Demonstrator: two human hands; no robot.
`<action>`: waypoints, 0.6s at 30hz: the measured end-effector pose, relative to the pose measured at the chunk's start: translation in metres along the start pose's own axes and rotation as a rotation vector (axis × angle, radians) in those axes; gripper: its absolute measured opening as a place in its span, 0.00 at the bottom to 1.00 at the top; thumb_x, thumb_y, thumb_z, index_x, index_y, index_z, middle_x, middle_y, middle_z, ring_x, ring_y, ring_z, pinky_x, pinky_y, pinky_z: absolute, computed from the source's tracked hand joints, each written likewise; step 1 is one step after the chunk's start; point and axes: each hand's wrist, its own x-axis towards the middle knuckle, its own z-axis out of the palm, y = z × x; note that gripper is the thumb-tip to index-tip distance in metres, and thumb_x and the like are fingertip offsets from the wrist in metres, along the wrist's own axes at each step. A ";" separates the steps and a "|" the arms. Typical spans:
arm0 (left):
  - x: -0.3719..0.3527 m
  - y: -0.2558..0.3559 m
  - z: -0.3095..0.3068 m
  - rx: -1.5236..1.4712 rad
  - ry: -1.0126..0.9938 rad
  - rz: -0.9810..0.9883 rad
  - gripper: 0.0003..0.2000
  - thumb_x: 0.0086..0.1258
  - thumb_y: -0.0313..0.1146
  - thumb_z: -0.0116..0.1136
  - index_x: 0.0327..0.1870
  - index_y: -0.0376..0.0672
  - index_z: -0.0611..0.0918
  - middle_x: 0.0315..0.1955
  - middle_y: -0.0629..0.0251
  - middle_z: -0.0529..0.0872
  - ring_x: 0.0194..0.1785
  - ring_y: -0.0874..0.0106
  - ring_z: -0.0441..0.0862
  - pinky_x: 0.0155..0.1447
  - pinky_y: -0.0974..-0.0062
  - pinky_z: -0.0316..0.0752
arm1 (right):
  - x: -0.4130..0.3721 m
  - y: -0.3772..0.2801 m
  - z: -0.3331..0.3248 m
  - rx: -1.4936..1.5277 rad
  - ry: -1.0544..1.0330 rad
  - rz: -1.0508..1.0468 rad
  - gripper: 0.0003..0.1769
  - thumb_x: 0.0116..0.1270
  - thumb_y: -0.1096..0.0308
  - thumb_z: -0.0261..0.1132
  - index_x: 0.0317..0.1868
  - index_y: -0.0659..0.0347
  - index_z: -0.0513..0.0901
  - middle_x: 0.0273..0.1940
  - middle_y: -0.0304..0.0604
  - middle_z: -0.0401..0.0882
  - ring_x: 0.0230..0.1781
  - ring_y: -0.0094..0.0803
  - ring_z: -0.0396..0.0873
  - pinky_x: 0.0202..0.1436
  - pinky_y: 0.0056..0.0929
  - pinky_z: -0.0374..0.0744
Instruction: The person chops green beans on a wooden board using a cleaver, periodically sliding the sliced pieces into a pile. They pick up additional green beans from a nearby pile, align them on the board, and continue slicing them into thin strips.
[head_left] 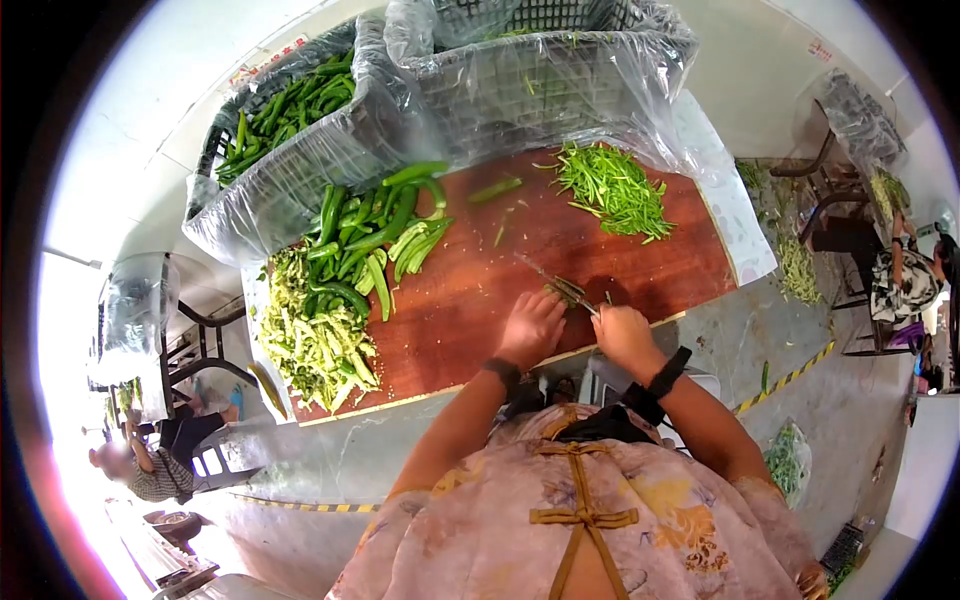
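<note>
At the front edge of the red-brown board (450,300), my right hand (626,338) is wrapped round the handle of a knife (580,298), whose blade points up and left. Just left of it, my left hand (533,325) has its fingers bent close to the blade and some dark green pieces (565,288); what it grips, if anything, is hidden. Whole green peppers (375,225) and halved ones (420,245) lie at the board's left. Beside them is a heap of pale seedy cores (320,345). Thin green strips (615,190) are piled at the back right.
Behind the board stand a plastic-lined crate of green peppers (295,105) and another lined crate (540,90). A seated person (160,470) is at the far left, another person (905,275) at the far right. A bag of greens (788,462) lies on the floor.
</note>
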 end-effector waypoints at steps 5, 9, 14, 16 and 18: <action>0.002 0.001 -0.003 -0.036 -0.074 -0.024 0.12 0.56 0.31 0.59 0.42 0.40 0.80 0.43 0.60 0.78 0.53 0.61 0.73 0.57 0.61 0.67 | -0.021 0.002 -0.003 -0.035 -0.044 -0.018 0.12 0.63 0.63 0.58 0.30 0.65 0.77 0.23 0.57 0.78 0.27 0.55 0.79 0.32 0.50 0.76; 0.004 0.002 -0.006 -0.066 -0.045 -0.002 0.12 0.54 0.30 0.59 0.41 0.40 0.81 0.42 0.62 0.78 0.51 0.62 0.73 0.55 0.63 0.67 | -0.019 0.004 -0.003 -0.041 -0.059 -0.050 0.12 0.63 0.64 0.58 0.30 0.66 0.77 0.23 0.57 0.78 0.27 0.55 0.79 0.33 0.50 0.77; 0.001 -0.001 -0.002 -0.069 -0.013 0.004 0.13 0.54 0.30 0.58 0.41 0.41 0.80 0.41 0.62 0.78 0.50 0.63 0.74 0.54 0.64 0.67 | 0.004 -0.009 0.014 -0.024 -0.059 -0.054 0.12 0.63 0.64 0.58 0.30 0.66 0.77 0.24 0.58 0.79 0.27 0.56 0.79 0.33 0.50 0.77; -0.001 -0.005 -0.001 -0.137 -0.027 0.036 0.12 0.54 0.29 0.58 0.41 0.40 0.81 0.42 0.62 0.79 0.50 0.62 0.74 0.55 0.63 0.67 | 0.022 -0.012 0.024 0.009 -0.018 -0.069 0.12 0.63 0.64 0.57 0.30 0.66 0.77 0.24 0.58 0.79 0.27 0.56 0.79 0.33 0.50 0.78; 0.002 -0.001 -0.002 -0.093 0.029 0.023 0.12 0.54 0.29 0.58 0.41 0.40 0.81 0.42 0.61 0.79 0.51 0.62 0.74 0.55 0.62 0.68 | 0.043 -0.017 0.023 -0.014 0.039 -0.089 0.12 0.63 0.64 0.57 0.30 0.66 0.77 0.24 0.58 0.78 0.28 0.55 0.79 0.33 0.49 0.78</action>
